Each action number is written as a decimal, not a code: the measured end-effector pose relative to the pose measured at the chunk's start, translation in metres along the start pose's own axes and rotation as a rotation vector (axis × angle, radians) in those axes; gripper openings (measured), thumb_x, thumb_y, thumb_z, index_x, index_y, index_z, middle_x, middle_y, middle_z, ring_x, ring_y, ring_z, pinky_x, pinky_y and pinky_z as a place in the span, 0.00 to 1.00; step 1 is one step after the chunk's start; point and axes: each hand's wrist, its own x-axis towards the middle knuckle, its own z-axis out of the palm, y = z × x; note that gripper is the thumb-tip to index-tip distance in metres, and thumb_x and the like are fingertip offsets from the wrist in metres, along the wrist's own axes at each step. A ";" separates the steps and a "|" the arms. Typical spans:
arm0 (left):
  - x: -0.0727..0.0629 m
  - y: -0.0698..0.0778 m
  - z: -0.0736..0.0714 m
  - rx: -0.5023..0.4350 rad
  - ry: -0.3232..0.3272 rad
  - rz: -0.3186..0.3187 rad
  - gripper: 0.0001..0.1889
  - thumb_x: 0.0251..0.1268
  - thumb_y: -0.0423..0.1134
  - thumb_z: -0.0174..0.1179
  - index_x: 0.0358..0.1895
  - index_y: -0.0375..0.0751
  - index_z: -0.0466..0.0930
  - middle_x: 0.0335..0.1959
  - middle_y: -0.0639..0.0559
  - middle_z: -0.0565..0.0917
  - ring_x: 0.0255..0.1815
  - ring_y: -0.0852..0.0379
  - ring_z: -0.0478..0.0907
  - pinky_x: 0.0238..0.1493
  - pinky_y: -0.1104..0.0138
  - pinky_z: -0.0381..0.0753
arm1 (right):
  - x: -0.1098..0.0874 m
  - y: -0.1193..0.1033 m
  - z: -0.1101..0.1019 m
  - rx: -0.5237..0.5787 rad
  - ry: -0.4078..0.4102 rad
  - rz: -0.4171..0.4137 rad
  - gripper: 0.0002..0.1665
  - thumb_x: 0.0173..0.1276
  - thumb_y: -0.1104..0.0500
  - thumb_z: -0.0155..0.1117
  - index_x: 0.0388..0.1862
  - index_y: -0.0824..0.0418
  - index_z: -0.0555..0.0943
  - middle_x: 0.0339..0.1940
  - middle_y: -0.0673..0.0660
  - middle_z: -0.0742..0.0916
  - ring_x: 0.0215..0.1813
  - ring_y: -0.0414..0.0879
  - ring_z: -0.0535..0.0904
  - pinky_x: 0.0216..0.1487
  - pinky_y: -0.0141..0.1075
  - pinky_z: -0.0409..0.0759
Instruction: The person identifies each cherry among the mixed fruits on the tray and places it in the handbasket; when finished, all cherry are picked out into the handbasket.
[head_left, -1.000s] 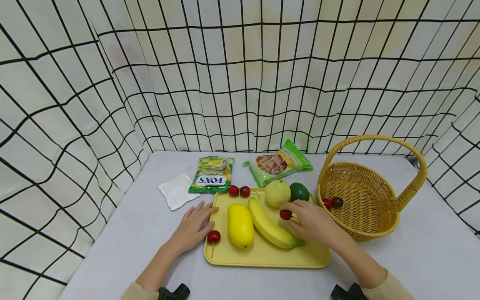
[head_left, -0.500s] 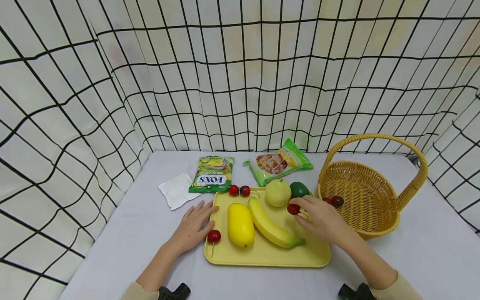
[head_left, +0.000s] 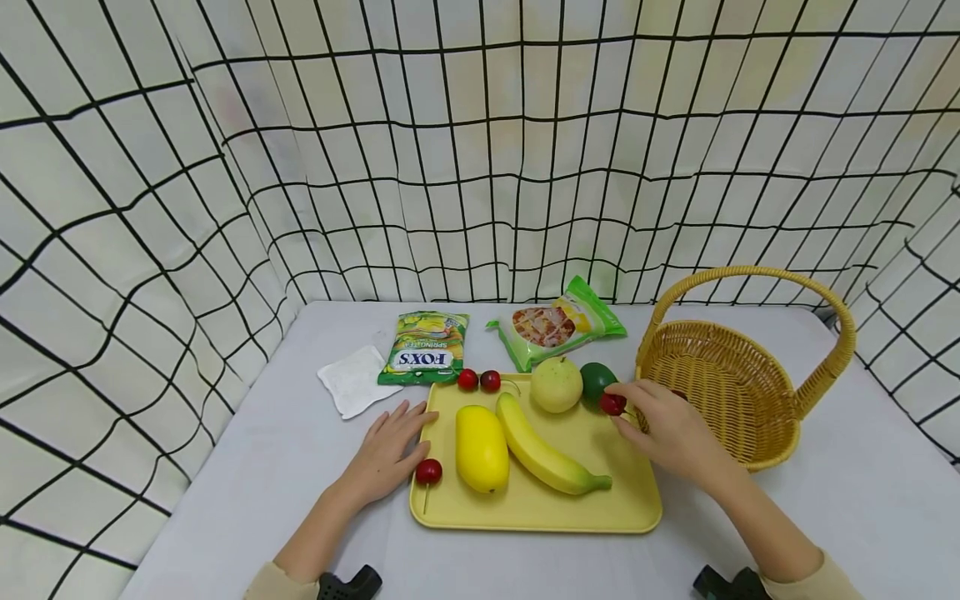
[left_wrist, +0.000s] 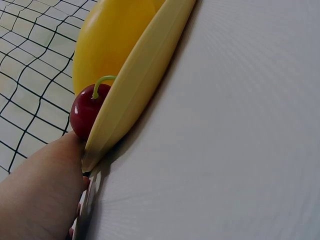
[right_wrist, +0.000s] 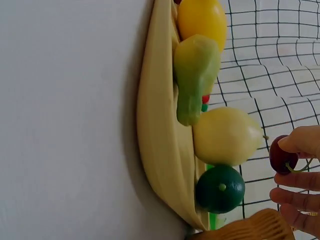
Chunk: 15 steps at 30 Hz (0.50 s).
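Note:
Between thumb and fingers my right hand [head_left: 671, 429] pinches a dark red cherry [right_wrist: 283, 154] with a green stem, held above the right edge of the yellow tray [head_left: 540, 518], beside the basket. My left hand [head_left: 386, 457] rests at the tray's left edge, fingers spread. Near its thumb, another cherry [head_left: 428, 472] sits on the rim, stem toward me. On the tray lie a yellow mango-like fruit [head_left: 482, 450], a banana [head_left: 551, 458], a pale round pear [head_left: 556, 385] and a dark green round fruit [head_left: 596, 382]. Two joined cherries [head_left: 478, 380] touch the far rim.
A wicker basket [head_left: 720, 392] with a tall handle stands right of the tray; my right hand mostly hides the cherries in it. Behind the tray lie a green Fox's packet [head_left: 424, 346], another green snack bag [head_left: 558, 327] and a white square packet [head_left: 356, 382].
My right hand has lifted the cherry off the middle of the tray and carried it right, toward the basket. The left hand has stayed in place.

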 end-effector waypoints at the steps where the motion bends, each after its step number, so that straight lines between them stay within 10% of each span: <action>1: 0.000 0.000 0.000 0.000 0.001 0.000 0.23 0.66 0.47 0.51 0.64 0.49 0.67 0.67 0.46 0.63 0.70 0.44 0.50 0.67 0.46 0.44 | -0.001 0.002 -0.001 0.008 0.004 0.007 0.20 0.54 0.59 0.69 0.48 0.55 0.78 0.36 0.52 0.81 0.33 0.42 0.76 0.30 0.36 0.78; 15: 0.000 -0.002 0.002 0.019 0.016 0.009 0.24 0.65 0.47 0.52 0.64 0.48 0.67 0.67 0.45 0.63 0.70 0.43 0.51 0.66 0.45 0.44 | -0.007 0.027 -0.008 0.055 0.025 0.079 0.21 0.56 0.60 0.68 0.50 0.56 0.77 0.39 0.53 0.82 0.36 0.43 0.77 0.31 0.36 0.78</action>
